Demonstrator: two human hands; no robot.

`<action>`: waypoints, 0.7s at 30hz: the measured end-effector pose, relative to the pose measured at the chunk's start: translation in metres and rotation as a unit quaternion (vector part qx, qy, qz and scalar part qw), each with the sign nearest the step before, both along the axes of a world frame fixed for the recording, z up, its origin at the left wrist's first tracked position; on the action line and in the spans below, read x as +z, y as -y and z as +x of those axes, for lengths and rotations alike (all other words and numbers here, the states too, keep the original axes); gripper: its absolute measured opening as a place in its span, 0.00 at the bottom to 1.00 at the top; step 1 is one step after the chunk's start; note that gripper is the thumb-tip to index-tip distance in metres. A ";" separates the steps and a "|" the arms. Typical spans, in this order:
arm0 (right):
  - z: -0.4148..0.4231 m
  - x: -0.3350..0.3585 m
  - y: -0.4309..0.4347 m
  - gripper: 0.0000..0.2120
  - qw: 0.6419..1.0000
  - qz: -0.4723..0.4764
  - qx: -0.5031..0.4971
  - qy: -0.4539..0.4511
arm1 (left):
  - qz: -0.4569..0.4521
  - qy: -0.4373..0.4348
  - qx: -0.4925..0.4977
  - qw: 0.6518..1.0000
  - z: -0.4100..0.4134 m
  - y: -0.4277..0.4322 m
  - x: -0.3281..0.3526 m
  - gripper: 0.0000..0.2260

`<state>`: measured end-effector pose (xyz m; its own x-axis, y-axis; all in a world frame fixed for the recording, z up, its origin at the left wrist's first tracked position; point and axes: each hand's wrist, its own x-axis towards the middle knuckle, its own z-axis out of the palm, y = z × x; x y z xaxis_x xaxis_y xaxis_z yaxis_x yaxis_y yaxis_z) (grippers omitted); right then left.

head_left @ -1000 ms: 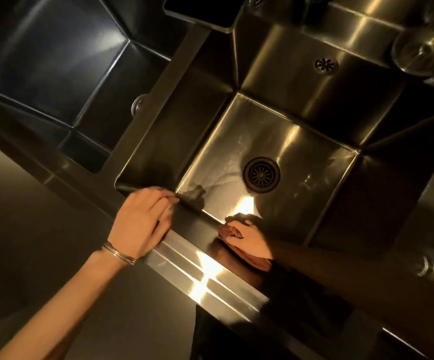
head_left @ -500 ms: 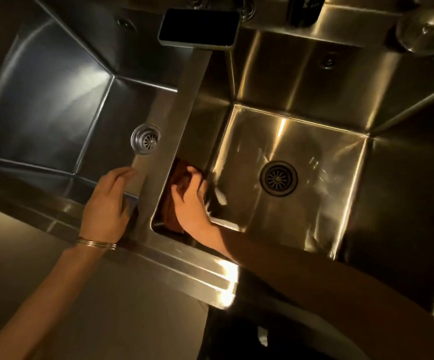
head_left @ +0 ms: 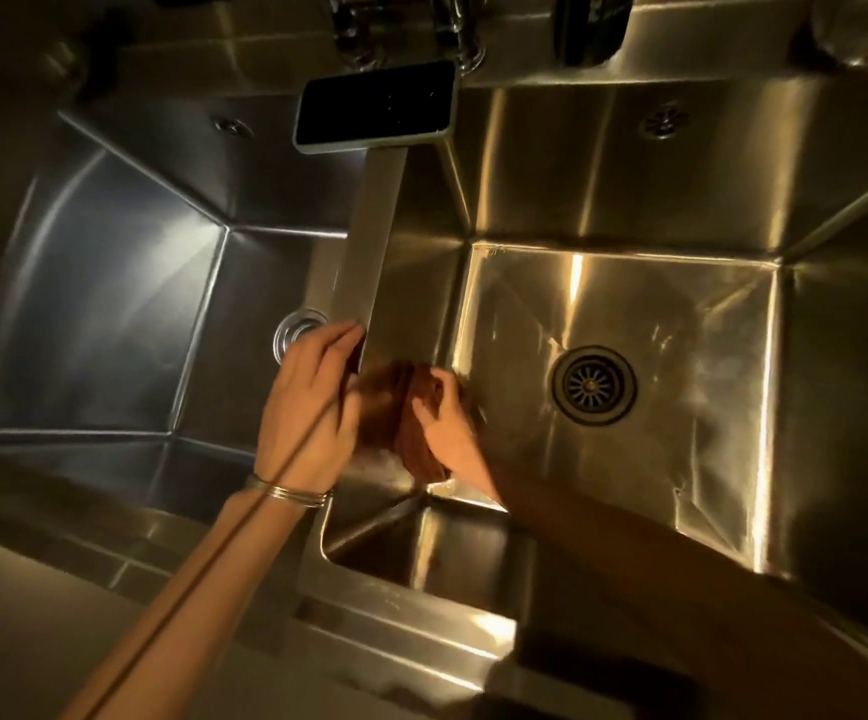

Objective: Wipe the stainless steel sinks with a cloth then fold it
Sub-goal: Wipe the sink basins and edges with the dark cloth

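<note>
Wiping the divider wall [head_left: 411, 304] of the right sink [head_left: 629, 485]
The right hand [head_left: 447, 431] grips the bunched cloth [head_left: 413, 407], which lies lengthwise along the wall — the left hand [head_left: 312, 407], fingers straight and empty, rests just left of it.

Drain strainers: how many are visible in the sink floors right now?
2. A dark round metal drain strainer sits in the right stainless steel basin's floor. A shiny round drain strainer sits in the left basin, partly hidden by the divider and the left hand.

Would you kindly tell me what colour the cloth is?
The cloth is reddish brown; head view.
</note>
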<state>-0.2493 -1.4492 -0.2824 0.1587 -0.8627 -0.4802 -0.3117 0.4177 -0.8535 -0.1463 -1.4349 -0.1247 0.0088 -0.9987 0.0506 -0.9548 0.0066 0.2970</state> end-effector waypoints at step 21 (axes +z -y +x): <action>0.012 0.056 0.144 0.21 0.984 -0.056 -0.117 0.124 | -0.022 0.031 0.060 0.997 -0.011 0.012 -0.024 0.20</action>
<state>-0.2376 -1.5933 -0.2267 0.0493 -0.9349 -0.3514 0.0060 0.3521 -0.9359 -0.1568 -1.4474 -0.1486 0.1228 -0.9875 0.0991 -0.9662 -0.0962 0.2390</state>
